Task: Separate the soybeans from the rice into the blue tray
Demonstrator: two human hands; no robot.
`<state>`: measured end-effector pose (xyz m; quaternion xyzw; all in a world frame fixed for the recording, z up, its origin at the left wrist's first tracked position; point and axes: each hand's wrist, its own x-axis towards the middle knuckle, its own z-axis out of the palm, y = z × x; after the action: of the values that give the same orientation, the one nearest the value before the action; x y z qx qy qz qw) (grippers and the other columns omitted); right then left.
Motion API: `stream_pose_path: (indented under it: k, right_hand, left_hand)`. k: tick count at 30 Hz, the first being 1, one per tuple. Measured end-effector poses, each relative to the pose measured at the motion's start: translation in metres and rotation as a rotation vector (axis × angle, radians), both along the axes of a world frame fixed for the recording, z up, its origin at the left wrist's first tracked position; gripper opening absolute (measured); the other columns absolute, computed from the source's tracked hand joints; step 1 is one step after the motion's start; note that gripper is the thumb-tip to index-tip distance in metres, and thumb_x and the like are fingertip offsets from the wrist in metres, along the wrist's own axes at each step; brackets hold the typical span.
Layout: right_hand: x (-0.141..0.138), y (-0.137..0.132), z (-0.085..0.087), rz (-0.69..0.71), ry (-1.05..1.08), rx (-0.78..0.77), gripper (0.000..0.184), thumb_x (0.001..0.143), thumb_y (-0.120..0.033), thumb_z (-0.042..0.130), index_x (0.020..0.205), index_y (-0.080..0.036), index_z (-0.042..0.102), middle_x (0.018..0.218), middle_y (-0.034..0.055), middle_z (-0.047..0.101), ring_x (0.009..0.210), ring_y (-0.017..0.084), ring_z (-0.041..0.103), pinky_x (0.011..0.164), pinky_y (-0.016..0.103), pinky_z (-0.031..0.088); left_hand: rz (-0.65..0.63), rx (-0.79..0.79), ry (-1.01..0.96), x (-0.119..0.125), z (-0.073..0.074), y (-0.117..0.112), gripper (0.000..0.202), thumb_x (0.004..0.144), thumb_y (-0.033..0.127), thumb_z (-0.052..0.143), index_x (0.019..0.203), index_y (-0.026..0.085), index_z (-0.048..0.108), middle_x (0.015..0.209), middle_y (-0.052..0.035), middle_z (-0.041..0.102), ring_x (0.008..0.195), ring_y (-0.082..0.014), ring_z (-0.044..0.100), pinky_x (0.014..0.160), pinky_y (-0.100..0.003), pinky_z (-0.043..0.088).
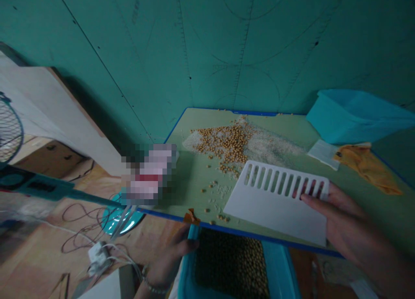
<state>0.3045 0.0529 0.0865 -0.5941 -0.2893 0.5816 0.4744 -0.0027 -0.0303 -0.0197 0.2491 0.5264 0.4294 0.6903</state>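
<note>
- The flat white plastic scraper with a row of slots along its far side (272,204) lies slanted over the near right part of the pale green surface with a blue edge (194,173).
- The right hand (346,221) holds the scraper by its right end, thumb on top beside the slots, fingers beneath.
- The left hand (177,251), well to the left of the scraper and nearer, is closed around the left rim of a turquoise plastic tub (282,260); its fingers are partly hidden.
- The tub sits just below the near edge of the surface and contains many round tan beans (248,264).
- Beyond the scraper, a spread pile of golden-tan round beans (227,141) is mixed with small white grains (269,143), with stray beans trailing to the near edge.
- At the far right stands an open bright-blue container (350,122); nearer are a white flat packet (324,154) and a crumpled orange cloth (369,165).
- A scrap of brown tape (192,217) clings to the near edge, by the left hand.
</note>
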Motion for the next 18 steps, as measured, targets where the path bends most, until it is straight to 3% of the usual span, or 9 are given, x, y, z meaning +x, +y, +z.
stream_pose_path:
  k: [5, 10, 14, 18]
  right_hand:
    - [-0.001, 0.006, -0.009, 0.107, 0.009, 0.035, 0.041, 0.055, -0.04, 0.09, 0.089, -0.03, 0.07, 0.084, -0.0014, 0.078, 0.079, 0.023, 0.073, 0.067, 0.03, 0.054]
    - [-0.002, 0.006, -0.013, 0.135, 0.023, 0.002, 0.042, 0.055, -0.041, 0.089, 0.09, -0.03, 0.069, 0.085, -0.0009, 0.078, 0.078, 0.025, 0.072, 0.071, 0.036, 0.056]
    - [-0.005, 0.004, -0.012, 0.137, 0.006, 0.022, 0.041, 0.057, -0.04, 0.087, 0.092, -0.029, 0.069, 0.088, 0.0003, 0.078, 0.081, 0.027, 0.073, 0.073, 0.038, 0.055]
    - [-0.01, 0.002, -0.006, 0.165, 0.007, 0.04, 0.031, 0.065, -0.037, 0.083, 0.091, -0.028, 0.07, 0.089, 0.0004, 0.078, 0.084, 0.026, 0.072, 0.077, 0.036, 0.054]
  left_hand:
    - [0.016, 0.004, 0.043, -0.004, 0.004, 0.002, 0.054, 0.062, 0.032, 0.072, 0.114, 0.021, 0.075, 0.133, -0.0058, 0.07, 0.144, -0.0395, 0.036, 0.122, -0.054, 0.018]
    - [-0.072, -0.063, 0.014, -0.008, 0.003, 0.006, 0.051, 0.057, 0.032, 0.079, 0.106, 0.021, 0.078, 0.128, -0.0083, 0.073, 0.141, -0.0433, 0.039, 0.119, -0.055, 0.026]
    - [0.011, -0.033, -0.077, -0.002, 0.008, 0.002, 0.055, 0.06, 0.035, 0.075, 0.114, 0.022, 0.074, 0.135, -0.0061, 0.068, 0.145, -0.0403, 0.034, 0.122, -0.056, 0.018]
    - [0.037, -0.095, -0.108, -0.001, 0.008, -0.001, 0.05, 0.061, 0.031, 0.076, 0.11, 0.023, 0.075, 0.126, -0.0051, 0.074, 0.142, -0.0413, 0.038, 0.12, -0.057, 0.02]
